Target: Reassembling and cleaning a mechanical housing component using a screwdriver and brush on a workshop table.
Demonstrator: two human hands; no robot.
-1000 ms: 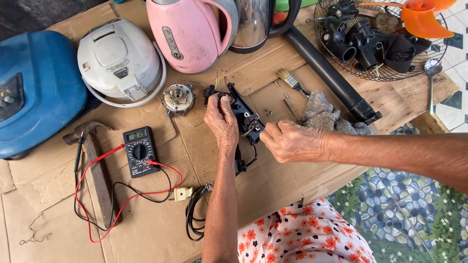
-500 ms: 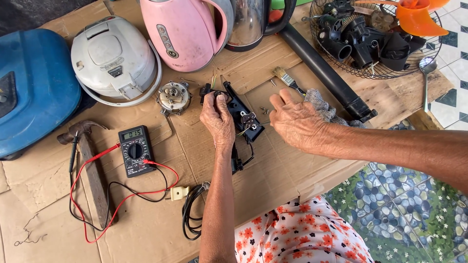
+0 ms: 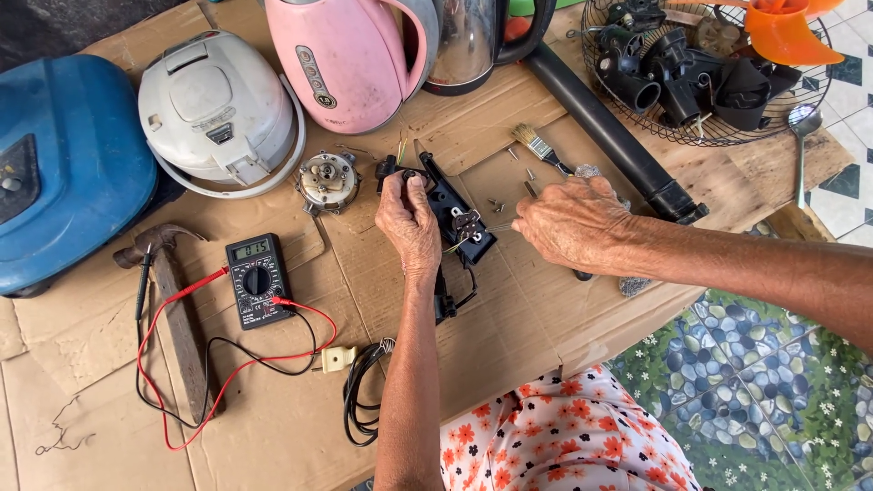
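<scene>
My left hand (image 3: 409, 218) grips the top end of a long black electrical part (image 3: 462, 227) with wires and metal contacts, lying on the cardboard. My right hand (image 3: 573, 223) is just to the right of it, fingers pinched on a thin pale metal piece (image 3: 500, 227) whose tip reaches the part's contacts. A few small screws (image 3: 496, 207) lie between the two hands. A round metal component (image 3: 327, 180) sits left of my left hand. A grey cloth is mostly hidden under my right hand.
A multimeter (image 3: 257, 277) with red and black leads, a hammer (image 3: 173, 300) and a beige plug (image 3: 338, 357) lie at left. Behind stand a white rice cooker (image 3: 218, 114), pink kettle (image 3: 350, 59), steel kettle (image 3: 464, 41) and blue appliance (image 3: 68, 164). Paintbrush (image 3: 541, 148), black tube (image 3: 618, 136), fan guard (image 3: 700, 136).
My right hand has risen from the table's near edge to beside the black part and pinched its fingers. My left hand stays on the part's top end.
</scene>
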